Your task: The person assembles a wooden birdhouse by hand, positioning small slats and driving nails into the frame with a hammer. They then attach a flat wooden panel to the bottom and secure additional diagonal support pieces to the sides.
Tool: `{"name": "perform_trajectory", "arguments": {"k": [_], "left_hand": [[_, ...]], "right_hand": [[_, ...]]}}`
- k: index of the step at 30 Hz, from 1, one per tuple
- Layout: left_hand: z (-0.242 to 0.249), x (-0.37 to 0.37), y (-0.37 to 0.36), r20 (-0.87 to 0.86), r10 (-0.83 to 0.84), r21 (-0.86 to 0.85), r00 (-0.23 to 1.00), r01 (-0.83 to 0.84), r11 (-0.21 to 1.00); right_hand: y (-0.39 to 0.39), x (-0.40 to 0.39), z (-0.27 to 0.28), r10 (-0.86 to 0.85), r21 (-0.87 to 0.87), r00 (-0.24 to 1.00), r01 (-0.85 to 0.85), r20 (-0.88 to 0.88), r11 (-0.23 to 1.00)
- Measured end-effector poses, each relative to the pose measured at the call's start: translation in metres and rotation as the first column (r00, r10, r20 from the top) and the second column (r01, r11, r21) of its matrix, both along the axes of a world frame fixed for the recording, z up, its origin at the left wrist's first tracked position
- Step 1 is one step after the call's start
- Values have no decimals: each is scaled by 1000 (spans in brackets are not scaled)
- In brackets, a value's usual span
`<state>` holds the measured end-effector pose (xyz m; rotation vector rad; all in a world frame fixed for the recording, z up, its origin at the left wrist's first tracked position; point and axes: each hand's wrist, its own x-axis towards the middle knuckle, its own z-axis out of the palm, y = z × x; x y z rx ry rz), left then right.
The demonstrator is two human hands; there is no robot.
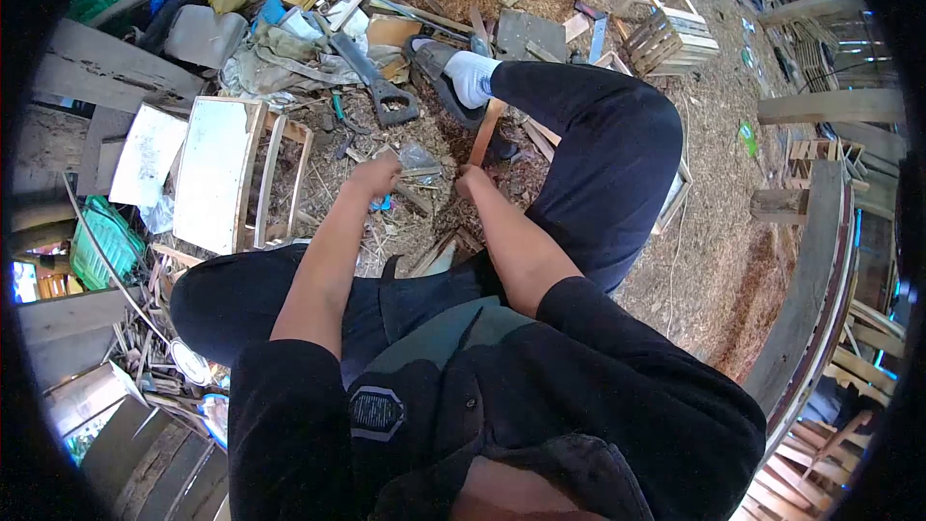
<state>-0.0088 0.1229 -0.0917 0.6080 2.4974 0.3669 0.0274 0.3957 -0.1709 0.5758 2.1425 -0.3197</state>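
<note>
My left hand (376,174) is closed in front of me, above the littered ground, near a clear plastic bag (417,156); whatever its fingers hold is too small to make out. To the right of it, my right hand (473,181) is wrapped round the lower end of an orange-brown wooden handle (488,131). The handle rises toward my shoe, and a dark head (502,148) shows beside it. A handsaw (371,77) with a black grip lies beyond my left hand. A green-handled tool (340,108) is to its left.
A white-topped wooden box frame (220,174) stands at the left. Cloths (280,60), boards and scraps lie ahead. My shoe (444,77) rests near a dark flat board (531,36). A slatted crate (672,39) is at the upper right, and a beam (801,280) runs along the right.
</note>
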Motion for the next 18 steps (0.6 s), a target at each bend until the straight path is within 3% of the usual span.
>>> {"name": "perform_trajectory", "arguments": {"k": [3, 6, 9, 10, 12, 13, 17, 18], "left_hand": [[22, 9, -1, 75, -59, -86, 995, 66, 994], [-9, 20, -21, 91, -126, -50, 988, 131, 990], [3, 31, -30, 116, -29, -62, 993, 36, 997], [3, 35, -32, 108, 28, -17, 994, -26, 1000], [9, 33, -41, 109, 76, -9, 991, -75, 997], [16, 30, -44, 111, 122, -5, 986, -123, 992], [54, 3, -58, 8, 268, 74, 963, -268, 961], [57, -7, -67, -68, 290, 182, 955, -274, 944]], "right_hand": [[-13, -15, -24, 53, -32, 998, -53, 13, 998], [-21, -17, -48, 104, -74, 994, -102, 22, 992], [-22, -16, -66, 151, -99, 988, -147, 39, 984], [-21, -3, -23, 154, -97, 987, -149, 40, 984], [-42, 1, 71, 0, -140, 977, -30, -212, 990], [-47, 5, 86, -24, -194, 951, -38, -309, 980], [-70, -11, 94, 22, -290, 964, -102, -266, 952], [-78, -12, 105, -72, -298, 954, -19, -291, 954]]}}
